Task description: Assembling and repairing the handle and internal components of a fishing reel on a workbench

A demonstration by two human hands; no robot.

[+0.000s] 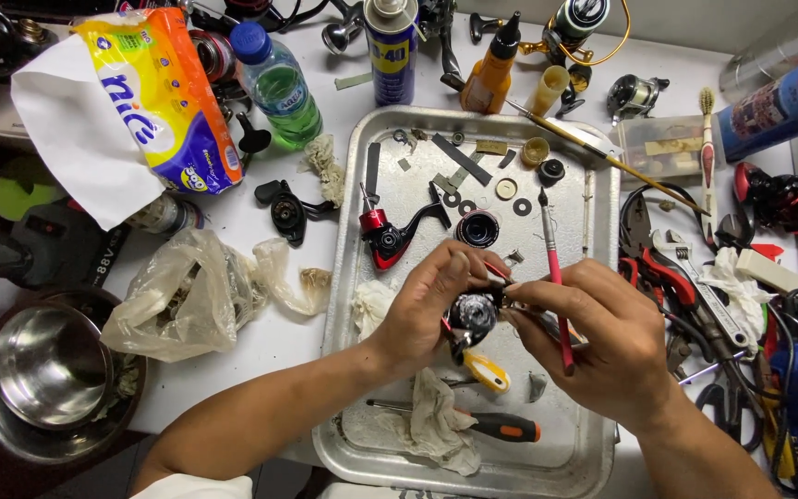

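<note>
- Head view looks down on a metal tray point(359, 277) on a white, cluttered table point(279, 342); both hands meet over the tray's middle.
- Left hand point(427, 305) has its fingers curled shut around a small dark reel body point(473, 314), thumb and forefinger pinching its upper edge.
- Right hand point(602, 337) holds a thin red-handled brush point(556, 277) pinched closed between thumb and fingers, bristle end pointing up and away; its fingertips touch the reel's right side.
- Reel sits above the tray, between the two hands, not resting on anything that I can see.
- Handling, as I judge it: the reel looks compact, rigid, mostly metal, so fairly dense for its size. It may be greasy and slippery, given the oil bottle point(491, 65) and spray can point(392, 51) nearby.
- Best hold seems to be around the solid round frame, as the left hand has it, not on thin protruding levers or small fittings.
- Brush is light and stiff; a pencil pinch near mid-handle suits it.
- Loose washers and small parts point(510, 189) lie at the tray's far end, easily scattered.
- A red and black side plate with handle point(390, 236) lies just left of them.
- Two screwdrivers, yellow point(487, 371) and orange point(501, 427), lie below the hands, with a crumpled rag point(431, 425) across the orange one.
- Pliers and wrenches point(667, 268) lie right of the tray.
</note>
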